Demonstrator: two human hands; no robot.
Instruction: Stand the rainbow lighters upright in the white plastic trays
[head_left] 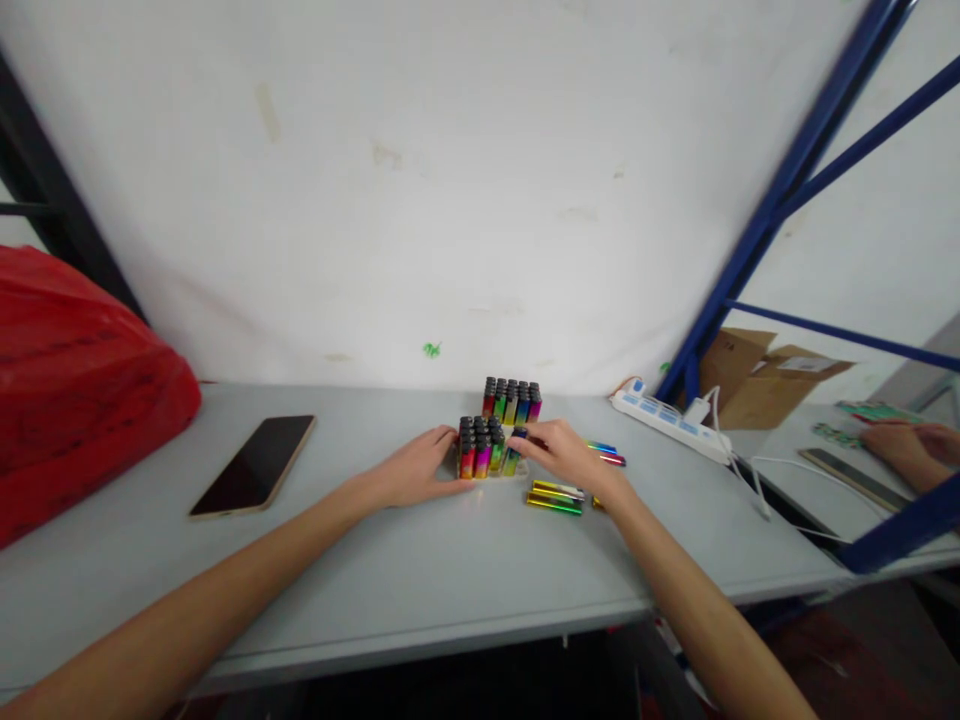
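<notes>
A group of colourful lighters (476, 447) with black tops stands upright in rows in a pale tray (522, 469) on the table. My left hand (420, 470) grips the tray's left side, thumb along the front and fingers behind. At the tray's right side, my right hand (561, 455) pinches a blue-and-yellow lighter (513, 455), upright beside the others. Whether its base rests in the tray I cannot tell. Just below my right hand lie shiny yellow and green lighters (555, 498). More loose lighters (609, 455), blue and red, lie past it, partly hidden by the hand.
Behind the tray stands a second block of lighters (512, 400) near the wall. A phone (255, 465) lies at left, beside a red plastic bag (75, 380). At right are a power strip (667, 420), a blue shelf post (750, 260), a cardboard box (765, 385) and another person's hands (911, 450).
</notes>
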